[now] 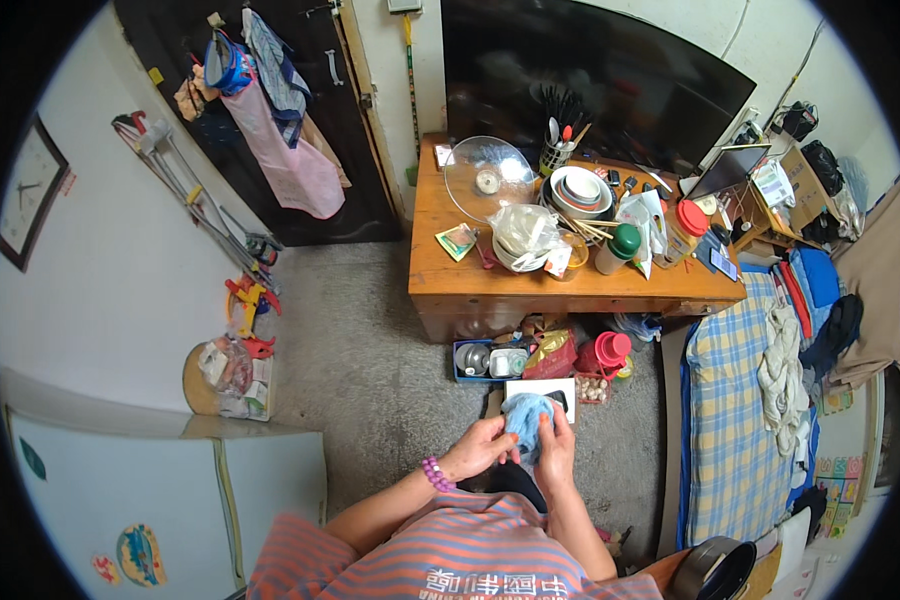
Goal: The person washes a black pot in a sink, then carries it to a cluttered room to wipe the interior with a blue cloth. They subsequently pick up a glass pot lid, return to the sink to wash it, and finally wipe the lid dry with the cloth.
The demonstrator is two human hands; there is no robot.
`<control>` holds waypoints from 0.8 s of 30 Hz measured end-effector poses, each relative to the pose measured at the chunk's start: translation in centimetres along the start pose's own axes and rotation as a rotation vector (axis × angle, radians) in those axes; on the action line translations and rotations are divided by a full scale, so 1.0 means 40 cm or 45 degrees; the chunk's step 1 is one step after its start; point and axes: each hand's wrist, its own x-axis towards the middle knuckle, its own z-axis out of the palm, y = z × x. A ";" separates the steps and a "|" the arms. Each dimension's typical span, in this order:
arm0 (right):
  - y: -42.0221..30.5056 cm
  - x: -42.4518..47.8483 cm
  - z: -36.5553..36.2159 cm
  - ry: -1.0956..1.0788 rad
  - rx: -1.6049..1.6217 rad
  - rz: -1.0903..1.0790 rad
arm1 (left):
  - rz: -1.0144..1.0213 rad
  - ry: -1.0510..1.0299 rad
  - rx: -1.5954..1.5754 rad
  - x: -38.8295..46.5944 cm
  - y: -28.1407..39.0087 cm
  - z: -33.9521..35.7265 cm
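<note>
A crumpled light blue cloth (526,421) is bunched between my two hands, in front of my body. My left hand (483,448) holds its near left side, and a purple bead bracelet (439,474) circles that wrist. On the other side, my right hand (556,444) grips the cloth with the thumb on top. Part of the cloth is hidden by my fingers. Just beyond it lies a white box or board (538,388) on the floor with a dark object (559,399) on it, partly covered by the cloth and hand.
A wooden desk (450,279) stands ahead, crowded with bowls, a glass lid (487,180) and jars. Below it sit a blue crate (487,361), a pink-red thermos (606,352) and a box of garlic (592,388). The bed (727,420) is at right, the refrigerator (135,495) at left.
</note>
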 end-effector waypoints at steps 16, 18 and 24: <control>0.037 0.401 0.165 0.195 0.599 0.620 | -0.049 0.595 0.132 0.346 0.283 -0.727; 0.030 0.450 0.184 0.187 0.645 0.598 | -0.062 0.574 0.071 0.442 0.300 -0.813; 0.024 0.522 0.223 0.335 0.696 0.521 | -0.162 0.463 -0.039 0.800 0.278 -1.068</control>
